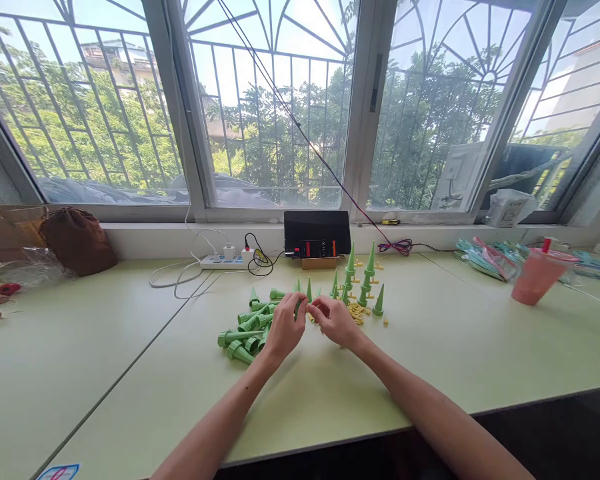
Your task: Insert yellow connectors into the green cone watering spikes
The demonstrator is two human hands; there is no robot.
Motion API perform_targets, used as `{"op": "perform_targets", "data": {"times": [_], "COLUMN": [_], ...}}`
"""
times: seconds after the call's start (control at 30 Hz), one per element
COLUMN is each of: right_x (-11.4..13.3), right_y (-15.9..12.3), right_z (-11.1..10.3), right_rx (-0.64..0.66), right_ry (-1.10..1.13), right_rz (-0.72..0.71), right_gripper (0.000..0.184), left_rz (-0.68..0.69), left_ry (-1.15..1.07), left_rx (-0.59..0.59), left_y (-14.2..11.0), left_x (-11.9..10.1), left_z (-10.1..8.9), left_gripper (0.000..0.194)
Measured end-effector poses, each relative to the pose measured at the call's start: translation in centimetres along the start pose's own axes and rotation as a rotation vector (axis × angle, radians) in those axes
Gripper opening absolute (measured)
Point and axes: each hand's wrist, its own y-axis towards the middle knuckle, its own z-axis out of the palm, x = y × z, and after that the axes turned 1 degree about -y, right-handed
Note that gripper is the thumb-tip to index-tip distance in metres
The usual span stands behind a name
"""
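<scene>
In the head view my left hand (285,327) and my right hand (337,321) meet fingertip to fingertip above the table. Both are closed in a pinch. Whatever is between the fingers is too small and too hidden to make out. Beside my left hand lies a heap of green plastic cone spikes (240,336) with ribbed collars. Past my right hand, stacked green cone spikes (367,277) stand upright with small yellow valves (373,280) sticking out sideways. A pile of small yellow parts (357,312) lies near my right wrist, partly covered by that hand. A single cone spike (379,302) stands to its right.
Behind the spikes a dark tablet (317,225) and a phone (319,249) lean on a small stand. A power strip (225,261) with cables lies left of them. A pink cup (540,275) and plastic packets (490,259) are at right, a brown bag (77,240) at left.
</scene>
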Motion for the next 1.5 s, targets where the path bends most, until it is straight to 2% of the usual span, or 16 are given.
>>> {"op": "perform_targets", "data": {"times": [0.13, 0.27, 0.67, 0.87, 1.07, 1.5], "right_x": [-0.06, -0.05, 0.08, -0.15, -0.35, 0.06], "right_y": [-0.08, -0.12, -0.03, 0.02, 0.05, 0.08], "right_z": [-0.01, -0.03, 0.01, -0.01, 0.03, 0.06], "right_rx": [-0.007, 0.004, 0.041, -0.027, -0.019, 0.018], "right_ry": [0.005, -0.001, -0.010, -0.014, -0.031, -0.068], "right_rz": [-0.039, -0.054, -0.002, -0.013, -0.055, 0.013], "right_gripper": [0.020, 0.018, 0.040, 0.023, 0.015, 0.036], "left_rz": [-0.013, -0.008, -0.015, -0.037, -0.040, -0.017], "left_ry": [-0.006, -0.004, -0.004, -0.011, -0.008, -0.002], "left_rx": [0.001, 0.004, 0.019, 0.008, 0.016, 0.024], "left_y": [0.00, -0.02, -0.05, -0.01, 0.06, -0.04], "left_x": [0.00, 0.01, 0.03, 0.26, 0.02, -0.03], "left_z": [-0.02, -0.02, 0.01, 0.11, -0.07, 0.00], "left_gripper": [0.021, 0.021, 0.019, 0.020, 0.020, 0.024]}}
